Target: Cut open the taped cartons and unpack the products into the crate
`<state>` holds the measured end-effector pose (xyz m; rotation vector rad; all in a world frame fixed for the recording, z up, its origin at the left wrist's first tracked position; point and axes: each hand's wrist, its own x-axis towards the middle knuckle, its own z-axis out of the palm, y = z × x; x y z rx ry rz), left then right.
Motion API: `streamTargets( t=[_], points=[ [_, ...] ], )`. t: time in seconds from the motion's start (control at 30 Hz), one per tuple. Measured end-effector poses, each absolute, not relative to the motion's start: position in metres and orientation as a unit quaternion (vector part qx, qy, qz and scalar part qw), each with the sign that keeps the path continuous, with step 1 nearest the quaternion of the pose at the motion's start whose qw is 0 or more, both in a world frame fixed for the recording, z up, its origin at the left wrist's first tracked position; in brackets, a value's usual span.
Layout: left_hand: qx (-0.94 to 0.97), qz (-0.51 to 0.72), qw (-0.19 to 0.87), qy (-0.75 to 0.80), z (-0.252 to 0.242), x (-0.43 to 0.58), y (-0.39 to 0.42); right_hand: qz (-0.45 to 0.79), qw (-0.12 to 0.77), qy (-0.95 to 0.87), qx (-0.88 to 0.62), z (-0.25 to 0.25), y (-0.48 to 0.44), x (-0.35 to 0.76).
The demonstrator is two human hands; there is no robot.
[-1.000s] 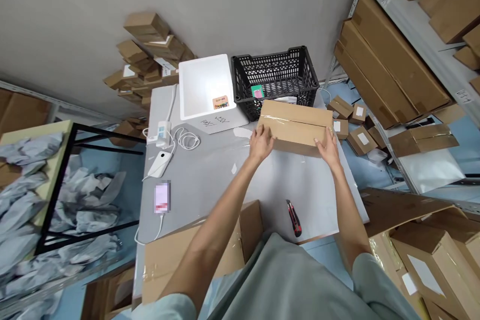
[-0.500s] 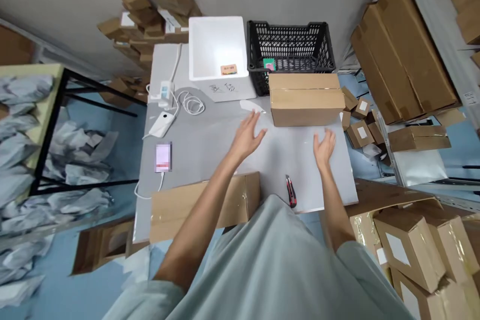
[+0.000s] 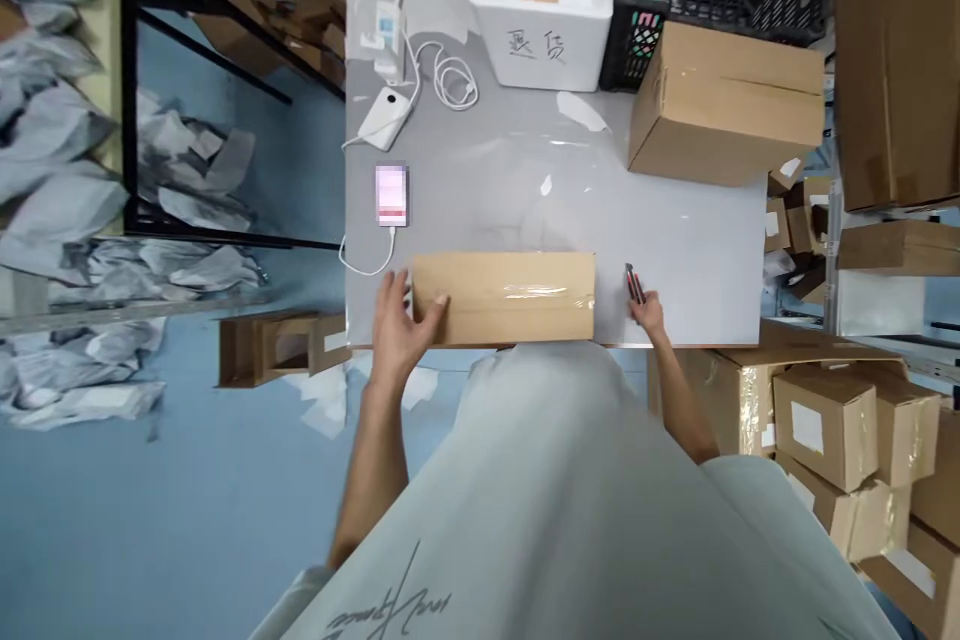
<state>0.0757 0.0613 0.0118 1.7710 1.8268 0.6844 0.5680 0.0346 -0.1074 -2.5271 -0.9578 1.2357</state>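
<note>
A long taped cardboard box (image 3: pixel 510 295) lies along the front edge of the grey table. My left hand (image 3: pixel 401 325) grips its left end, with the thumb on top and the fingers around the far left corner. To the right of the box, my right hand (image 3: pixel 651 313) is closed on a red and black utility knife (image 3: pixel 635 284), its tip pointing away from me. Whether the blade is out I cannot tell. Another closed cardboard box (image 3: pixel 731 105) sits at the back right, apart from both hands.
A white bin (image 3: pixel 551 45) and a black plastic crate (image 3: pixel 630 35) stand at the back. On the left are a phone (image 3: pixel 392 195) on a cable, a white device (image 3: pixel 385 118) and coiled cord (image 3: pixel 455 82). Stacked cartons (image 3: pixel 825 420) flank the table's right.
My view has tilted down. My left hand has moved to the box in front, which now lies straighter along the edge. My right hand has taken hold of the utility knife.
</note>
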Motion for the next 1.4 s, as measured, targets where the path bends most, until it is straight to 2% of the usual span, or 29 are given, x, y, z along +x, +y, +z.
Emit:
streamTargets(
  t=[0.13, 0.27, 0.33, 0.5, 0.63, 0.77, 1.13, 1.4],
  points=[
    [0.639, 0.278, 0.297, 0.653, -0.002, 0.06, 0.063, 0.381, 0.163, -0.344, -0.842, -0.066, 0.061, 0.558],
    [0.656, 0.31, 0.354, 0.59, -0.01, 0.051, 0.065, 0.307, 0.302, -0.431, -0.793, 0.001, 0.067, 0.523],
    [0.658, 0.322, 0.378, 0.566, -0.015, 0.045, 0.065, 0.303, 0.306, -0.492, -0.757, 0.038, 0.064, 0.492],
    [0.663, 0.341, 0.413, 0.523, -0.029, 0.036, 0.067, 0.298, 0.174, -0.676, -0.651, 0.103, 0.06, 0.39],
    [0.653, 0.356, 0.448, 0.495, -0.037, 0.035, 0.069, 0.276, 0.002, -0.79, -0.547, 0.121, 0.07, 0.328],
    [0.643, 0.371, 0.46, 0.486, -0.043, 0.038, 0.069, 0.219, -0.095, -0.839, -0.489, 0.128, 0.081, 0.3],
    [0.64, 0.376, 0.469, 0.478, -0.051, 0.04, 0.067, 0.125, -0.193, -0.853, -0.469, 0.153, 0.079, 0.283],
    [0.649, 0.372, 0.459, 0.479, -0.054, 0.041, 0.068, 0.095, -0.224, -0.863, -0.442, 0.16, 0.074, 0.274]
  ],
)
